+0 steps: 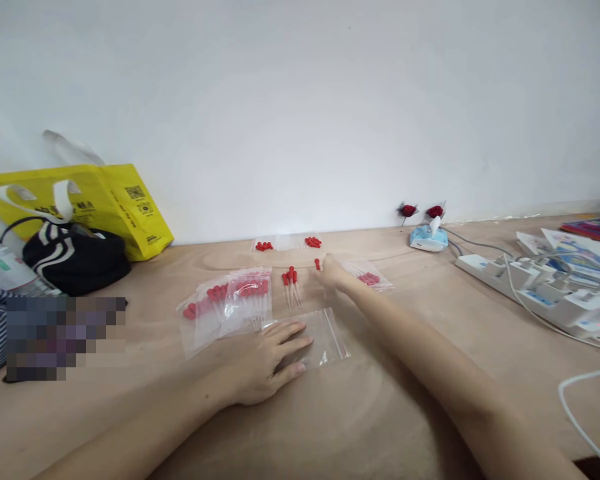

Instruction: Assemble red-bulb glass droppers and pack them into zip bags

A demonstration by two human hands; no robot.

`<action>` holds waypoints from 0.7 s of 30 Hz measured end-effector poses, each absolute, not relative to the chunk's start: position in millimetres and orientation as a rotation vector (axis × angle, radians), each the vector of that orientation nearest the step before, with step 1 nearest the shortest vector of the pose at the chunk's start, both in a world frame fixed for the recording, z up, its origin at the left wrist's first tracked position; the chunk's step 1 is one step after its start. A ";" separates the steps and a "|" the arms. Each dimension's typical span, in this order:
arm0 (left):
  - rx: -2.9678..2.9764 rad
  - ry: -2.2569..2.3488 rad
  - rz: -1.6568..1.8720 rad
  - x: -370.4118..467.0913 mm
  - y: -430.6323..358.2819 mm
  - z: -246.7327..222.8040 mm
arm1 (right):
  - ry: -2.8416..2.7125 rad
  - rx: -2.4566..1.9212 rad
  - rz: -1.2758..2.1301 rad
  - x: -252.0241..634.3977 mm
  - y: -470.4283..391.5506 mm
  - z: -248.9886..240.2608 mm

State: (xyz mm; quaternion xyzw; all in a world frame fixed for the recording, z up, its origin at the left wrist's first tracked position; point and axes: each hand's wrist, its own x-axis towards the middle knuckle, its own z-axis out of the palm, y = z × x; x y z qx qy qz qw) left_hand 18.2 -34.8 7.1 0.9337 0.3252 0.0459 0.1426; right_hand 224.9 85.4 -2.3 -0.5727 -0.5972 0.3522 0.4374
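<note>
My left hand [267, 360] lies flat with its fingers spread, on an unfilled clear zip bag [325, 340]. My right hand [331, 272] reaches farther out, its fingers closed at a dropper with a red bulb [317, 265]; most of that dropper's stem is hidden. Between the hands, several loose red-bulbed droppers [293, 280] lie side by side, bulbs pointing away from me. To their left, overlapping zip bags of droppers [245, 300] are fanned out. Another bag with red bulbs [370, 277] lies just right of my right hand.
Two groups of red bulbs in clear bags [313, 242] lie by the wall. A yellow bag [130, 213] and a black pouch [80, 257] stand at the left. On the right are a tissue pack [429, 237], a power strip with plugs [540, 293] and a white cable [577, 417].
</note>
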 end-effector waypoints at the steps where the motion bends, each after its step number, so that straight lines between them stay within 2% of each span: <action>1: 2.703 0.943 0.127 19.4 -35.0 7.6 | -1.468 -1.435 0.880 233.8 77.0 -1.7; 4: 2.730 0.914 0.114 22.7 -34.6 13.3 | -1.346 -1.343 0.977 257.8 44.3 -4.9; 9: 2.704 0.863 0.114 23.0 -31.8 13.6 | -1.143 -1.184 0.931 272.7 -0.9 -24.4; 21: 2.631 0.885 0.193 22.8 -31.4 7.9 | -1.037 -1.153 0.855 263.2 -6.0 -42.1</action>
